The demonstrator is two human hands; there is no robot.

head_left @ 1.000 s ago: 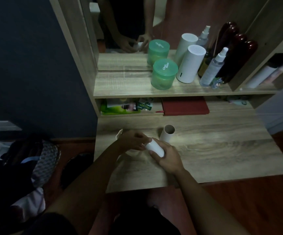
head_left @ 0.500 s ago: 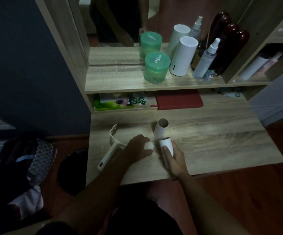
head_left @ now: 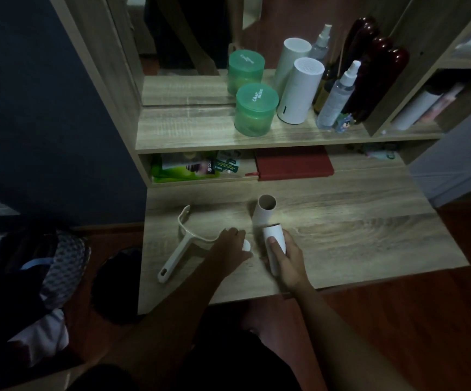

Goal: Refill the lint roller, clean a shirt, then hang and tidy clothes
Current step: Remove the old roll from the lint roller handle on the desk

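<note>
- Head view: the right hand (head_left: pixel 287 258) holds a white refill roll (head_left: pixel 274 241) just above the wooden surface (head_left: pixel 355 235); the fingers are wrapped around its lower part and the thumb lies on top.
- The open upper end of this roll points away from the person and is very close to an empty cardboard tube (head_left: pixel 263 210), which lies on the surface just behind it.
- The left hand (head_left: pixel 228 244) rests on the surface just left of the roll, with the fingers curled over a small white piece (head_left: pixel 246 245); I cannot tell if they really grip it.
- The lint roller handle (head_left: pixel 176 255) lies flat on the surface, left of the left hand; its curved frame end goes under that hand and the grip end points to the near edge.
- On the shelf (head_left: pixel 200 128) above stand a green jar (head_left: pixel 255 110), a white cylinder (head_left: pixel 299 90) and a spray bottle (head_left: pixel 337 97), in front of a mirror (head_left: pixel 186 52).
- Under the shelf lie a red notebook (head_left: pixel 295 163) and some green packets (head_left: pixel 183 167).
- On the floor to the left there is a pile of clothes (head_left: pixel 31 277).
</note>
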